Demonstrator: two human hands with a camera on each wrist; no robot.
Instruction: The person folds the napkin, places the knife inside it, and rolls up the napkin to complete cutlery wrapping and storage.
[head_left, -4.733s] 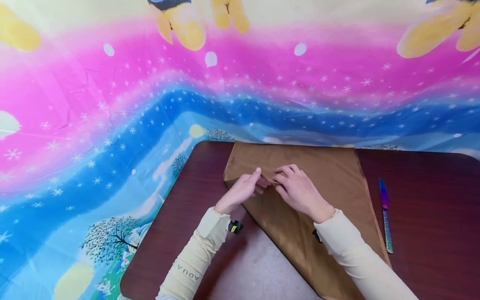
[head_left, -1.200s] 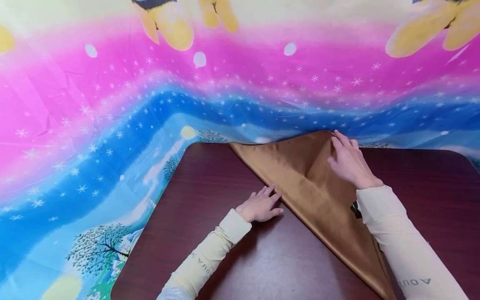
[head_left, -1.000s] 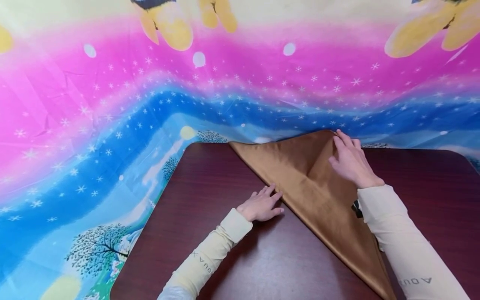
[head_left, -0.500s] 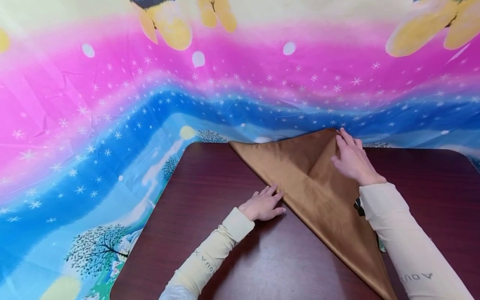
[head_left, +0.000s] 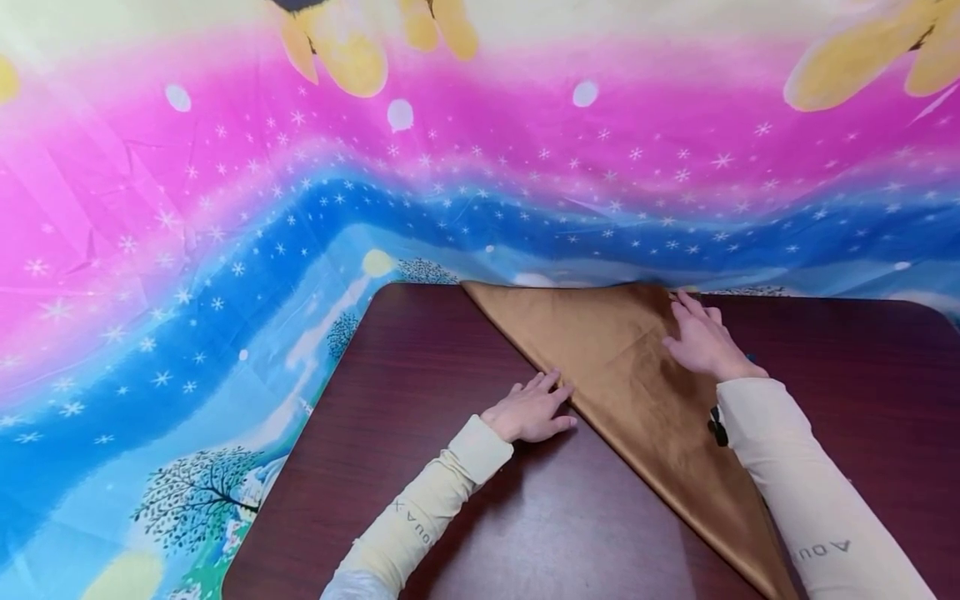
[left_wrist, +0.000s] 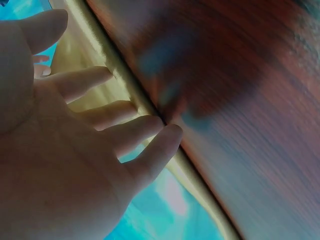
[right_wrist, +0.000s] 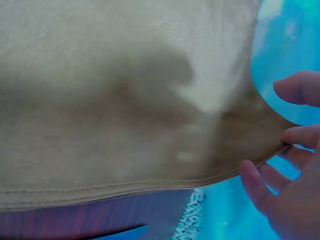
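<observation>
While the folded brown cloth (head_left: 622, 375) lies at four o'clock in the head view, press its fold (left_wrist: 195, 186) with your left hand's (left_wrist: 75, 150) splayed, empty fingers in the left-wrist view, and flatten the three-o'clock corner (right_wrist: 272, 137) in the right-wrist view, which your right hand (right_wrist: 292, 192) apparently pinches between fingers.

Cloth (head_left: 615, 367) sits on table (head_left: 405, 375), backdrop (head_left: 225, 167) behind. Left hand (head_left: 528, 411) at cloth's near-left edge, right hand (head_left: 705, 340) at its far-right corner.

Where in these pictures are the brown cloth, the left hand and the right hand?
Brown cloth (head_left: 633, 392): head view, on the middle of its upper face.
Left hand (head_left: 527, 412): head view, on the back of the hand.
Right hand (head_left: 705, 340): head view, on the back of the hand.
</observation>
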